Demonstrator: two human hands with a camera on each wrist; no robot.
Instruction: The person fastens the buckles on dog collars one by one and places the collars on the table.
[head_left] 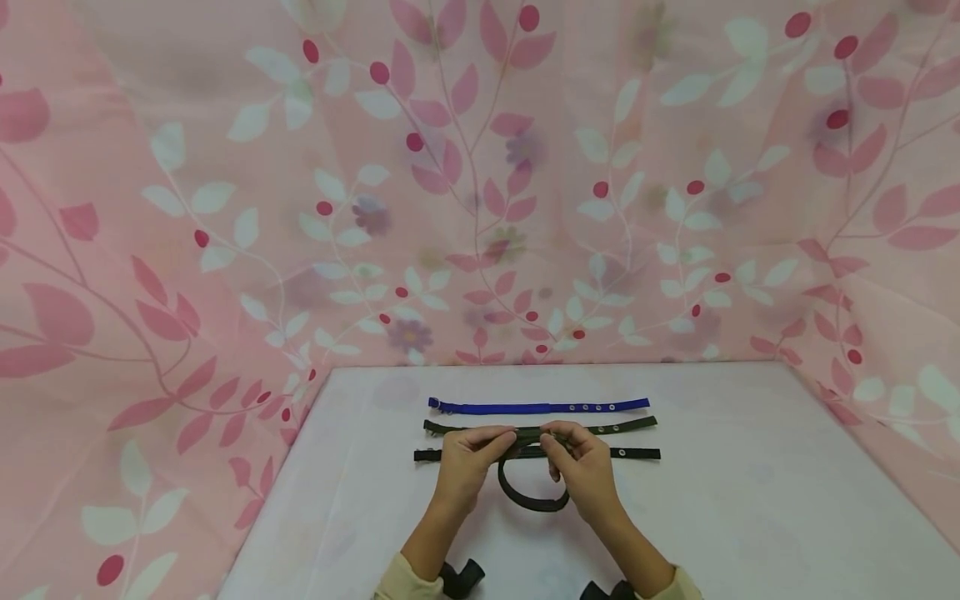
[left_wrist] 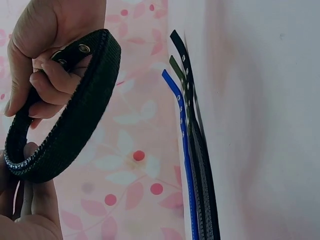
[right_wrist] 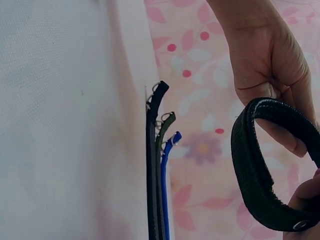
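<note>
A dark green collar (head_left: 532,503), bent into a loop, hangs between both hands above the near part of the table. My left hand (head_left: 463,471) pinches it at the top left of the loop between thumb and fingers. Opposite, my right hand (head_left: 588,475) pinches the top right, fingertips close to the left hand's. In the left wrist view, metal eyelets show on the collar (left_wrist: 95,112) near the right hand (left_wrist: 55,65). The right wrist view shows a small metal piece low on the collar (right_wrist: 245,170). The fingers partly hide the collar's ends.
Three collars lie in parallel behind the hands: blue (head_left: 510,408), green (head_left: 637,423) and black (head_left: 637,454), buckles left, eyelets right. They rest on a white table (head_left: 750,500). Pink leaf-patterned cloth (head_left: 480,208) surrounds it. Black devices (head_left: 461,577) sit at the wrists.
</note>
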